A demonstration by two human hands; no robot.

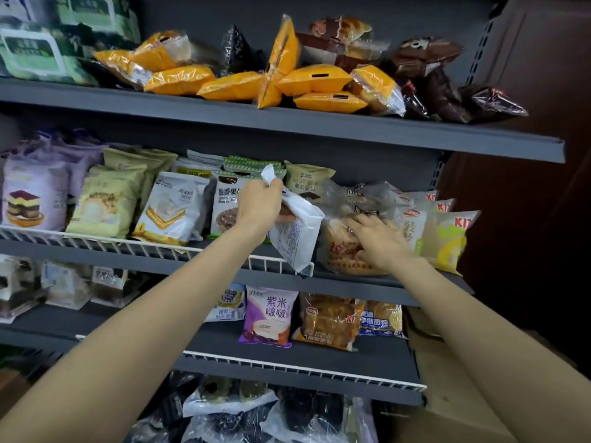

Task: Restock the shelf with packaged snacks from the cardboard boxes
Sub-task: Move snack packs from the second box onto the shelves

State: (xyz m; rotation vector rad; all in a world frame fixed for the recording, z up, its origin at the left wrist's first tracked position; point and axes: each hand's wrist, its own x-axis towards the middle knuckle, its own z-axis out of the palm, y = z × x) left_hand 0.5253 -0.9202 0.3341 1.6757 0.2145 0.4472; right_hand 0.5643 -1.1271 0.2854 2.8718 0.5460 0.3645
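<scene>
left hand [259, 203] pinching white snack packet [295, 233] by its top over the middle shelf [351, 281], right hand [379, 241] spread flat on clear bread bag [343, 247], cardboard box [447, 378] lower right, wire rail [128, 246] fronting upright packets

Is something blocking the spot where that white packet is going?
Yes. The clear bread packets crowd the spot right of the white packet; the right hand presses on them while the left hand holds it.
</scene>
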